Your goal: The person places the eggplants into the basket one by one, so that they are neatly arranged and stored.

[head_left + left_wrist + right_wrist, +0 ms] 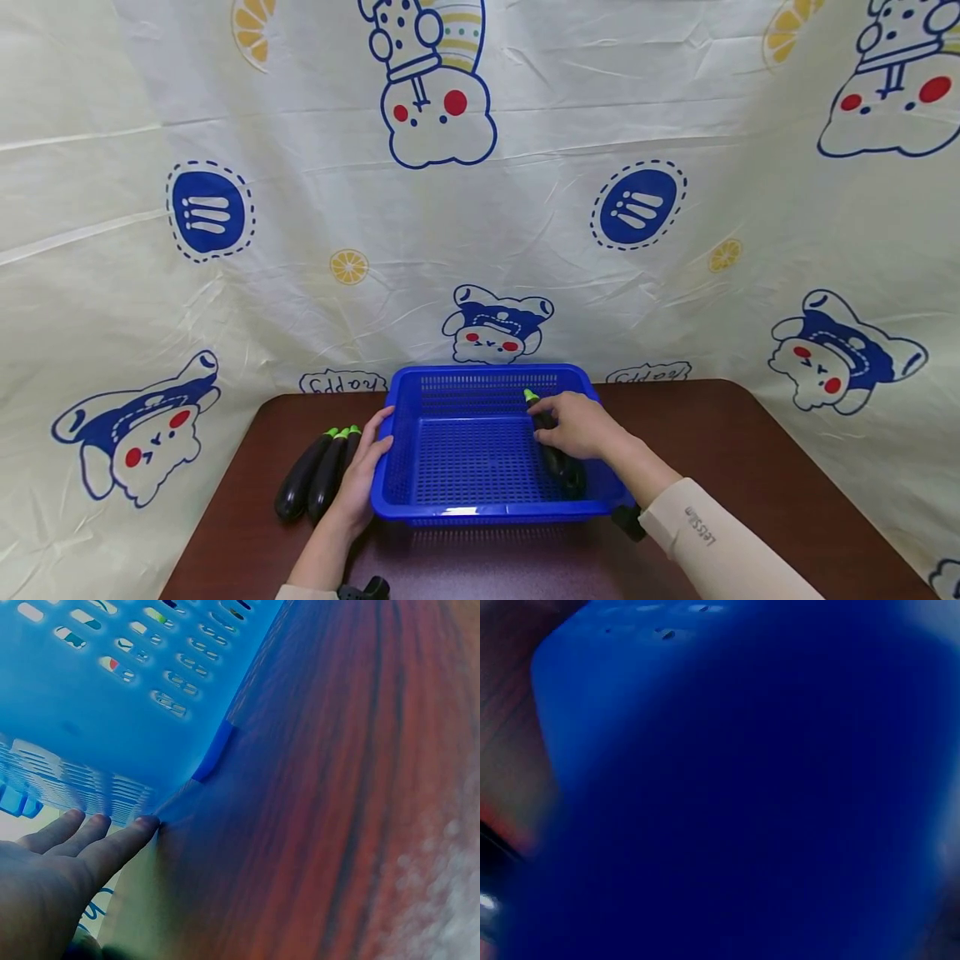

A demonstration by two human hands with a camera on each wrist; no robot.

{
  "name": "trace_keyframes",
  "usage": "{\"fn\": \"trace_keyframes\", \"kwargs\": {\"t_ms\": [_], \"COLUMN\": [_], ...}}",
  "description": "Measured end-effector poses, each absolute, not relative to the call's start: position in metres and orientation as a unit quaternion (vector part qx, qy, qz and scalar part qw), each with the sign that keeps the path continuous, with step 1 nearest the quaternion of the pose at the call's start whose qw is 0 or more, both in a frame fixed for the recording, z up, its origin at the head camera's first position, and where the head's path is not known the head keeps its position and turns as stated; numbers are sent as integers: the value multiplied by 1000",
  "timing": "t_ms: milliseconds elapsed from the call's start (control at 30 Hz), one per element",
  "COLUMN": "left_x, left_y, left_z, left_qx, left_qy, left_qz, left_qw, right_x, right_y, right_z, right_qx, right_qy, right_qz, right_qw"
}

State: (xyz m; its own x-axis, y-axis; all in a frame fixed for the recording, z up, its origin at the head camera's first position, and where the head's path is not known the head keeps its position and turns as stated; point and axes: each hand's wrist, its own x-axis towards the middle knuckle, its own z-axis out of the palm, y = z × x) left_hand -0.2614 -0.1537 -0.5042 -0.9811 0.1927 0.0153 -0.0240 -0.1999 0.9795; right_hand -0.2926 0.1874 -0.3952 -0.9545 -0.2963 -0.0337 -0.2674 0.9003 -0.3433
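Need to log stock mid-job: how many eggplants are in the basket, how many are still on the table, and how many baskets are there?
Eggplants in the blue basket: 1, under the right hand
Eggplants on the table, beside the left hand: 3 green stems show
Blue baskets: 1
Total: 5 things

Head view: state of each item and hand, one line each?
Blue basket: upright on the table, one eggplant inside.
Eggplant in basket: lying along right wall, gripped by right hand.
Eggplants on table: lying side by side, left of basket.
Left hand: fingers straight against basket's left wall.
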Motion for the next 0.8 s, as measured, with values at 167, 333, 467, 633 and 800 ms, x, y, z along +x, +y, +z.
{"fn": "trace_keyframes", "kwargs": {"t_ms": [167,333,467,633,800], "left_x": [-262,-262,-263,-264,-263], "left_y": [-154,-154,-154,-155,-155], "left_z": [-504,-504,-504,-505,-506], "left_qx": [65,63,63,61,64], "left_qy": [630,633,634,633,630], "left_qz": [771,769,767,768,771], "left_qw": [72,70,69,70,70], "right_x": [-291,-292,-291,-290,-290], "right_y": [187,186,184,182,181], "right_z": [-400,-407,-412,-420,-429], "right_qx": [-140,-133,-127,-117,-114], "right_qy": [974,972,974,975,975], "right_qz": [-174,-187,-184,-186,-189], "right_qw": [41,40,32,24,23]}}
